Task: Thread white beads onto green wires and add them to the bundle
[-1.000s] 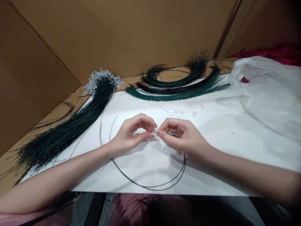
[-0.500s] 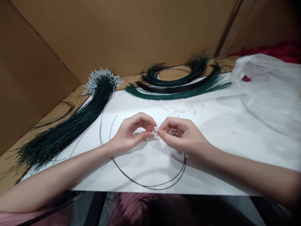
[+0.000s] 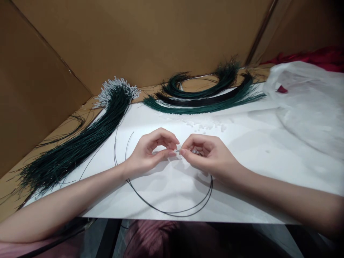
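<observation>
My left hand (image 3: 150, 152) rests on the white sheet (image 3: 242, 172) with thumb and forefinger pinched on a tiny white bead at the fingertips. Facing it, almost fingertip to fingertip, my right hand (image 3: 209, 154) pinches the end of a thin dark wire (image 3: 172, 211). The wire loops down in front of me on the sheet and comes back up behind my left wrist. A scatter of small white beads (image 3: 206, 125) lies just beyond my hands.
A long bundle of dark green wires with white bead tips (image 3: 88, 136) lies at the left. Curved bundles of bare green and black wires (image 3: 204, 96) lie at the back. A crumpled clear plastic bag (image 3: 309, 100) sits at the right. Cardboard walls (image 3: 134, 39) enclose the area.
Almost nothing differs; both hands stay pinched together at the same spot, with only slight finger shifts around the bead.
</observation>
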The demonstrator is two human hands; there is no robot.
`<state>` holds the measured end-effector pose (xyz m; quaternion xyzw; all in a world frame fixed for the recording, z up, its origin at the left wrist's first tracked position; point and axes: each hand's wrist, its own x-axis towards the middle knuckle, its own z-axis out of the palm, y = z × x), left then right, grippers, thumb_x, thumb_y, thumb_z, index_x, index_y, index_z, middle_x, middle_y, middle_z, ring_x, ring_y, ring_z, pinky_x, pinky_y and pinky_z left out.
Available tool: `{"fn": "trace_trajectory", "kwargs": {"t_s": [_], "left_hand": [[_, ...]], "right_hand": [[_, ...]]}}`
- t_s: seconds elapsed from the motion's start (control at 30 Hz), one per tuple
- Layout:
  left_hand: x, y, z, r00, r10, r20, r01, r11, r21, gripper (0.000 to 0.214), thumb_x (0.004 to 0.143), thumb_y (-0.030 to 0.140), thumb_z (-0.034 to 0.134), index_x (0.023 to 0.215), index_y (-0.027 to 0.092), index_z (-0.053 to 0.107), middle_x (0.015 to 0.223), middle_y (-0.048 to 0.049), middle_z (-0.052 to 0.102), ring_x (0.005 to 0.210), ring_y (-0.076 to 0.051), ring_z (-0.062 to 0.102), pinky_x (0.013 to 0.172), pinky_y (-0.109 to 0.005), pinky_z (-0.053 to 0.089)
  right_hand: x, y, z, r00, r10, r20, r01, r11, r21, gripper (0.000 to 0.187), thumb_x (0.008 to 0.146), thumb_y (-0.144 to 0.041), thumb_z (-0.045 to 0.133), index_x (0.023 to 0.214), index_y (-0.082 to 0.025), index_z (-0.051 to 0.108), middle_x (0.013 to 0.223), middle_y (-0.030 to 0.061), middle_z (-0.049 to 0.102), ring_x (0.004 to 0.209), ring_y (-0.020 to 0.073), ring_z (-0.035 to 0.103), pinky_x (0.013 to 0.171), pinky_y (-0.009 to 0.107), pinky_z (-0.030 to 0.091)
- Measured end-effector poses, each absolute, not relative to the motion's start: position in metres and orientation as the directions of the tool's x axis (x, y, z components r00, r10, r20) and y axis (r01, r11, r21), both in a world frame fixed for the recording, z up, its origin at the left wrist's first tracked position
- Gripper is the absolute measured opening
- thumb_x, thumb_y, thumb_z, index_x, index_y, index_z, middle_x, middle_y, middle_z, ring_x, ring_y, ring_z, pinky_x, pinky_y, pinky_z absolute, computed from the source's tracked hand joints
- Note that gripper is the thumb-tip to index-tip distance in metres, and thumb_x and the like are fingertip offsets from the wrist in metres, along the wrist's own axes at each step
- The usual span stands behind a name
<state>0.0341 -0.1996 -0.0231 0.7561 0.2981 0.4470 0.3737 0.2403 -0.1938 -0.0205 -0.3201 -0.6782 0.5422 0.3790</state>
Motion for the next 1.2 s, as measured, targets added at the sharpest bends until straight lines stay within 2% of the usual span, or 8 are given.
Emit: {"fn": "trace_trajectory", "kwargs": {"t_s": [0.6, 1.2], "left_hand": [[0.0345, -0.1995, -0.0234, 0.426, 0.776, 0.465, 0.139, -0.564, 0.814, 0.023, 0.081, 0.007, 0.070, 0.100, 0.018, 0.063, 0.088, -0.0027, 0.063, 0.080, -0.011, 0.063, 0.074, -0.022, 0.054], [0.0357, -0.2009, -0.0224, 0.404, 0.796, 0.451, 0.199, -0.558, 0.806, 0.018, 0.082, 0.014, 0.071, 0.097, 0.017, 0.062, 0.083, -0.0028, 0.063, 0.077, -0.013, 0.062, 0.071, -0.024, 0.054]], "right_hand": [[0.2396, -0.1953, -0.0211, -0.510, 0.843, 0.169, 0.045, 0.222, -0.974, 0.009, 0.082, -0.017, 0.063, 0.073, -0.014, 0.062, 0.059, -0.0052, 0.049, 0.051, 0.0049, 0.040, 0.047, 0.021, 0.028], [0.2384, -0.1948, -0.0217, -0.497, 0.849, 0.178, 0.110, 0.266, -0.958, 0.008, 0.080, -0.018, 0.063, 0.073, -0.015, 0.066, 0.062, -0.0016, 0.055, 0.056, 0.0083, 0.043, 0.051, 0.023, 0.032]]}}
